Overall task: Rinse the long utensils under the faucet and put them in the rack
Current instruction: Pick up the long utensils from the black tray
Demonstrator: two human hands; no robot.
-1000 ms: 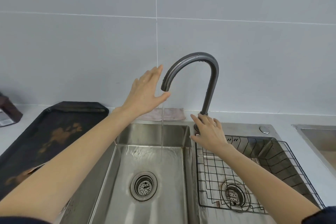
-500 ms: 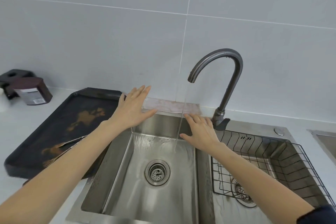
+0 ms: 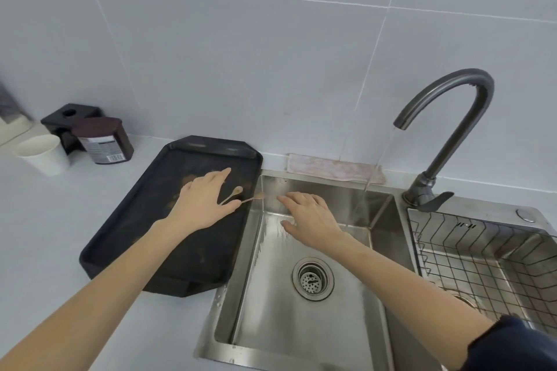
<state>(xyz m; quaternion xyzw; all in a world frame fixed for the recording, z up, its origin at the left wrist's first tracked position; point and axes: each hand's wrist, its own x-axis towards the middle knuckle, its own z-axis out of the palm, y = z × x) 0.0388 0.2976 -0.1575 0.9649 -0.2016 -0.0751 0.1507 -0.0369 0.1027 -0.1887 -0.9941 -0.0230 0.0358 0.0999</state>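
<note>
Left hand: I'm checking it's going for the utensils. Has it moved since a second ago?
Yes. The left hand has left the faucet spout and dropped leftward over the black tray, beside the utensils.

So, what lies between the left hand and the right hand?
In the head view, the bowls of two long spoons stick out past the left hand on the dark tray; then the sink rim, then the right hand.

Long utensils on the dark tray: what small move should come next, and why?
Probably the left hand closes on the long utensils poking out by its fingertips on the dark tray. Both hands look empty, the faucet is already running, and the rack appears to hold nothing.
</note>
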